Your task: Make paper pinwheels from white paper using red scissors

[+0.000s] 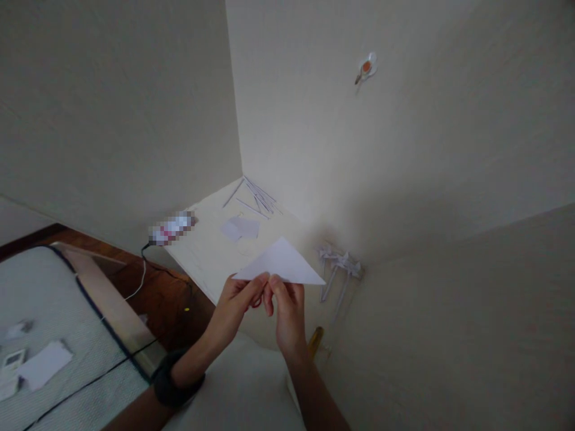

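Note:
A white sheet of paper [283, 263], folded into a triangle, is held up in front of me with its peak pointing away. My left hand [242, 293] pinches its near edge, left of the middle. Close beside it, my right hand [285, 293] grips the same edge with thumb on top. Both thumbs nearly meet at the middle of the fold. The fingers under the paper are partly hidden. Beyond the triangle, loose white paper pieces [240, 228] lie on the white table [206, 248].
Several thin white sticks [258, 197] lie in the table's far corner. White paper pinwheel-like shapes on sticks [341, 263] rest by the right wall. A power strip [173, 228], partly pixelated, sits at the left edge. A bed [49, 311] holds a remote [11, 365] and white paper [45, 364].

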Action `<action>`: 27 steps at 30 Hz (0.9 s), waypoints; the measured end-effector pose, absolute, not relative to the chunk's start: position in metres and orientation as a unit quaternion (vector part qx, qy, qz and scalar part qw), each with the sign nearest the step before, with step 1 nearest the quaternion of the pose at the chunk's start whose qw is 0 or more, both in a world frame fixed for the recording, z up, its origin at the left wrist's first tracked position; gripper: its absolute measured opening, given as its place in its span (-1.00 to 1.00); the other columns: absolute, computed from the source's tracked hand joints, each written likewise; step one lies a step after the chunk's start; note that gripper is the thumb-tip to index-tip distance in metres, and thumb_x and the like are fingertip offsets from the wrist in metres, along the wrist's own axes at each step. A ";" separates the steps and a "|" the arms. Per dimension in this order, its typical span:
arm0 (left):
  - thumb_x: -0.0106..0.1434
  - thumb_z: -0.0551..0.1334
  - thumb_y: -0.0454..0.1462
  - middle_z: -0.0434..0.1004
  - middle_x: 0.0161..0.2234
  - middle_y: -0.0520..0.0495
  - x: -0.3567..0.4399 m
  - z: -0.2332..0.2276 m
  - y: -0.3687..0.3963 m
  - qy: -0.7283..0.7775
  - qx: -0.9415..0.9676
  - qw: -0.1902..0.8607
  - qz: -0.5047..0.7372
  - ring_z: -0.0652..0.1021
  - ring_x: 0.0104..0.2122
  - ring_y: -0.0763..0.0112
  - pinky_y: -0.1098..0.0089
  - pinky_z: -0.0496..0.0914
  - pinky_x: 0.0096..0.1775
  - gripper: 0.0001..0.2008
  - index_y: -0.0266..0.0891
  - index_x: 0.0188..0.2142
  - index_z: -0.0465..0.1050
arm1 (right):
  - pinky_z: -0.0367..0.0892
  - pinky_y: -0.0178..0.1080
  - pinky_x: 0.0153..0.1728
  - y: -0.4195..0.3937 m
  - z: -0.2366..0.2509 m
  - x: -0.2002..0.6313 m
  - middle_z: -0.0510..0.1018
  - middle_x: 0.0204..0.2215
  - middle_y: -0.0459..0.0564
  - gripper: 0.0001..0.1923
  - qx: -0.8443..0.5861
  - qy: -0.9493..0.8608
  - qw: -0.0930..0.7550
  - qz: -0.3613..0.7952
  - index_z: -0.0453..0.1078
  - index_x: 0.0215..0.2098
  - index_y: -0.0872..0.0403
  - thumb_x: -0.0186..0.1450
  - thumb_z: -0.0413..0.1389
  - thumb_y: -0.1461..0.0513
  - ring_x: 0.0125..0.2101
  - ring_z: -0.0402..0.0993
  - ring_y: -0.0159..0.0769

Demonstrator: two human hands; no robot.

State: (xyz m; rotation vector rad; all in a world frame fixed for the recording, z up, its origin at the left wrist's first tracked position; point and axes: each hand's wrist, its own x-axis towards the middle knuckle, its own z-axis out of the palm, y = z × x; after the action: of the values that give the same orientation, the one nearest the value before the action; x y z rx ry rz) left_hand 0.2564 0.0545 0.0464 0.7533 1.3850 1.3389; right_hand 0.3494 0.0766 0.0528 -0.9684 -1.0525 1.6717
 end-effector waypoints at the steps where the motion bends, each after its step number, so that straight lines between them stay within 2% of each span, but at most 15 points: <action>1: 0.18 0.21 -0.12 0.18 -0.78 0.12 0.255 0.045 0.054 0.574 0.314 0.515 0.554 0.22 -0.67 0.55 0.47 0.15 -0.55 -0.53 -0.22 -0.78 0.22 | 0.02 -0.33 -0.71 0.077 0.054 0.349 0.17 -0.81 -0.23 -0.53 -0.393 -0.427 0.453 0.676 0.12 -0.77 0.01 0.22 0.05 0.02 -0.77 0.06 -0.49; 8: 0.21 0.21 -0.10 0.21 -0.74 0.11 0.251 0.040 0.051 0.566 0.325 0.546 0.526 0.22 -0.66 0.54 0.47 0.08 -0.59 -0.56 -0.24 -0.72 0.30 | 0.04 -0.34 -0.69 0.074 0.062 0.349 0.16 -0.83 -0.22 -0.56 -0.412 -0.435 0.465 0.652 0.17 -0.76 0.02 0.21 0.02 0.05 -0.76 0.08 -0.48; 18: 0.13 0.24 -0.09 0.21 -0.75 0.11 0.257 0.050 0.040 0.562 0.340 0.546 0.519 0.20 -0.67 0.55 0.47 0.11 -0.59 -0.59 -0.25 -0.74 0.31 | 0.07 -0.35 -0.65 0.059 0.064 0.360 0.16 -0.82 -0.22 -0.60 -0.410 -0.446 0.473 0.640 0.15 -0.75 0.03 0.20 0.01 0.10 -0.75 0.08 -0.49; 23: 0.17 0.22 -0.10 0.20 -0.77 0.09 0.257 0.052 0.035 0.562 0.347 0.534 0.528 0.23 -0.67 0.53 0.46 0.16 -0.57 -0.54 -0.24 -0.78 0.32 | 0.07 -0.35 -0.65 0.055 0.071 0.364 0.17 -0.81 -0.21 -0.59 -0.392 -0.456 0.476 0.641 0.15 -0.75 0.03 0.22 -0.02 0.09 -0.74 0.10 -0.48; 27: 0.13 0.27 -0.11 0.24 -0.77 0.07 0.258 0.054 0.031 0.567 0.342 0.527 0.533 0.26 -0.67 0.52 0.46 0.18 -0.57 -0.56 -0.25 -0.78 0.35 | 0.07 -0.35 -0.65 0.051 0.076 0.367 0.18 -0.80 -0.21 -0.61 -0.376 -0.463 0.473 0.648 0.15 -0.75 0.03 0.19 -0.01 0.10 -0.73 0.11 -0.48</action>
State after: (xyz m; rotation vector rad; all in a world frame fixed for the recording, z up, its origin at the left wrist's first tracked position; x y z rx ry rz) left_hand 0.2576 0.0308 0.0538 0.8165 1.3556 1.2746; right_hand 0.3673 0.0509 0.0756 -0.9206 -1.1333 1.5859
